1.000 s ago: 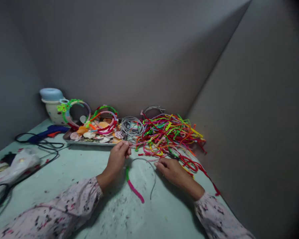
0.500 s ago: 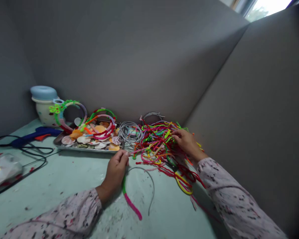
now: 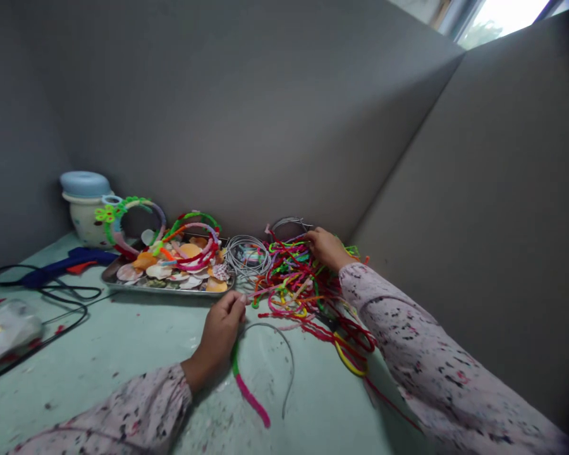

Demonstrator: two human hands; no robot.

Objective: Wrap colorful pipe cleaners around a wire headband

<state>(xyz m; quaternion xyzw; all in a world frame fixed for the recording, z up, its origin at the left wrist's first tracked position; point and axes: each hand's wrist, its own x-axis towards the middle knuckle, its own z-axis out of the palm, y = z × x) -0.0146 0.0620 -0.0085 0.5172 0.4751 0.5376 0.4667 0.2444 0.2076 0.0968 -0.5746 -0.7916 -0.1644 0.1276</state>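
Note:
My left hand (image 3: 222,332) rests on the pale green table and pinches the top of a thin metal headband (image 3: 288,370). One side of that headband is wrapped in green and pink pipe cleaner (image 3: 246,385). My right hand (image 3: 326,246) reaches far forward into the back of a tangled heap of coloured pipe cleaners (image 3: 303,284), fingers down among the strands. Whether it has hold of one is hidden by the heap.
A metal tray (image 3: 165,287) with shells and wrapped headbands stands at the left of the heap, bare wire hoops (image 3: 249,253) beside it. A blue glue gun (image 3: 71,260) with black cord, a lidded jar (image 3: 85,208) and a plastic bag (image 3: 4,332) lie farther left. Grey walls close in behind and right.
My right hand left the headband on the table and moved forward into the far side of the pipe cleaner heap. My left hand stayed on the headband.

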